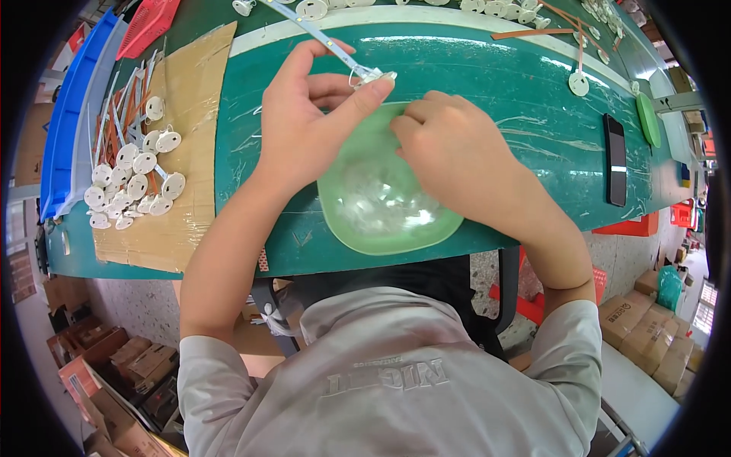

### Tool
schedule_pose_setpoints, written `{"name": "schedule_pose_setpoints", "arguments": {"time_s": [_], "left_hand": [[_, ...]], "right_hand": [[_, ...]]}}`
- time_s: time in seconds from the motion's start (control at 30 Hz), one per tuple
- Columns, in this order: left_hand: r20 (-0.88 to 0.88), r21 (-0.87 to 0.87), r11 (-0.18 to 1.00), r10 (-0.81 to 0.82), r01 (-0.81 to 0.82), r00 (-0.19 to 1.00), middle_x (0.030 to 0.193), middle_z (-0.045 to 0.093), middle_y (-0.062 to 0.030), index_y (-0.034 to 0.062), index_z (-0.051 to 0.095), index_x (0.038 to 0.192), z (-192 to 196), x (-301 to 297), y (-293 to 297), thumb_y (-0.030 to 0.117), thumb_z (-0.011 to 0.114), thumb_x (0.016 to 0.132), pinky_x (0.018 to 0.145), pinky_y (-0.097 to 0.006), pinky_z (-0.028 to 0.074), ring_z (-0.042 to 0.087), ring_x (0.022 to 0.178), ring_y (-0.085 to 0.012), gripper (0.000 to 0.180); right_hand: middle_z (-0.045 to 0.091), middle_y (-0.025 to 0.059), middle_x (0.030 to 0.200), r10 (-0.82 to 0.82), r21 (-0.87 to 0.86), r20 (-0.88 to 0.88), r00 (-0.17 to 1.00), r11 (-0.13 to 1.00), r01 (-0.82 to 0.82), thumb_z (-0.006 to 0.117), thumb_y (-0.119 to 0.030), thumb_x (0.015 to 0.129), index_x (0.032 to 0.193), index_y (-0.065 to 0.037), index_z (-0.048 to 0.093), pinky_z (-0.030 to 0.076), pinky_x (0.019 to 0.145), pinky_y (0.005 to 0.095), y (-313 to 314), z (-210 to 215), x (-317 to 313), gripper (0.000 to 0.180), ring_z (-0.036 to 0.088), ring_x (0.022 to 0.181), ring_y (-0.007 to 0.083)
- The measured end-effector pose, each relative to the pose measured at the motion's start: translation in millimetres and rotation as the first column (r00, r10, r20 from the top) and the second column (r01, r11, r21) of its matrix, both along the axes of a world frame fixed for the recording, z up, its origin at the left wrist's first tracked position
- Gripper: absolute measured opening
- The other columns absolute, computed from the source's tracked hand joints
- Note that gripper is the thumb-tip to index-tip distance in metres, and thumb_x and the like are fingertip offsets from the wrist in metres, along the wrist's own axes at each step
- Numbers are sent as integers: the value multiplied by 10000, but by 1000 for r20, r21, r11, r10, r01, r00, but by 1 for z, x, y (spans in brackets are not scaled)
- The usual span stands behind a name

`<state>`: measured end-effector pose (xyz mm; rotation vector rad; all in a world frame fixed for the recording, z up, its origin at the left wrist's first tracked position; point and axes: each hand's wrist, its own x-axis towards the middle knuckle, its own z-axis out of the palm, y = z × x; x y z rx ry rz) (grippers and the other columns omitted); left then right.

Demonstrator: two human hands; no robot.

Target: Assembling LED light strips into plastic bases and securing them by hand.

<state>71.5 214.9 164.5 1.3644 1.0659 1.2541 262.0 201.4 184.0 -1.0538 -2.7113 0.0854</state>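
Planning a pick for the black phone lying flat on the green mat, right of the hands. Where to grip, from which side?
Take the black phone across its two long edges, coming straight down from above. It lies flat, screen up, long and narrow, with bare green mat along both sides, so fingers should fit there. The right hand is nearest.

The light over my bench is bright and even, falling from above; my hands cast only soft, short shadows. Glare lies in white streaks on the clear film over the green tabletop [533,129], and a bright patch shines inside the pale green bowl [381,206]; the dark phone [615,160] mirrors a light band too. Straight table edges bow strongly toward the rim; a black ring closes the corners. The middle is sharp; the boxes on the floor [647,335] go soft and stretched.
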Motion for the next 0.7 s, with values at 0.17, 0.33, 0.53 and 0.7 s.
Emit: {"name": "schedule_pose_setpoints", "arguments": {"time_s": [0.17, 0.33, 0.53, 0.7], "left_hand": [[-207, 108, 991, 95, -74, 974, 747, 710, -72, 38, 534, 1071, -1, 2, -8, 223, 827, 771, 543, -189, 468, 628, 622, -63, 459], [-153, 103, 993, 63, -48, 986, 760, 711, -69, 38, 533, 1078, -5, 4, -6, 231, 830, 767, 572, -195, 481, 640, 652, -69, 471], [-182, 125, 992, 53, -31, 982, 773, 709, -69, 33, 532, 1100, -7, 3, -6, 231, 826, 769, 615, -207, 500, 645, 673, -79, 484], [-161, 144, 989, 49, -26, 986, 766, 704, -67, 32, 530, 1107, -8, 3, -5, 232, 822, 772, 628, -211, 506, 646, 678, -84, 487]], "right_hand": [[616, 107, 783, 61, 22, 24, 998, 998, -62, 634, -61, 670, 760, 5, 612, 474, 716, 361, -1, 0, 0, 114, 576, 795, 256], [620, 99, 807, 68, 36, 50, 996, 997, -70, 608, -60, 676, 767, 9, 618, 473, 714, 354, -2, 1, 1, 115, 580, 815, 245], [621, 97, 808, 79, 54, 53, 995, 995, -82, 605, -64, 680, 784, 5, 620, 472, 715, 353, -1, -1, 1, 126, 581, 820, 244], [625, 101, 834, 83, 19, 49, 995, 996, -84, 615, -55, 680, 805, 5, 620, 472, 719, 359, -2, 1, 2, 138, 585, 830, 251]]}}
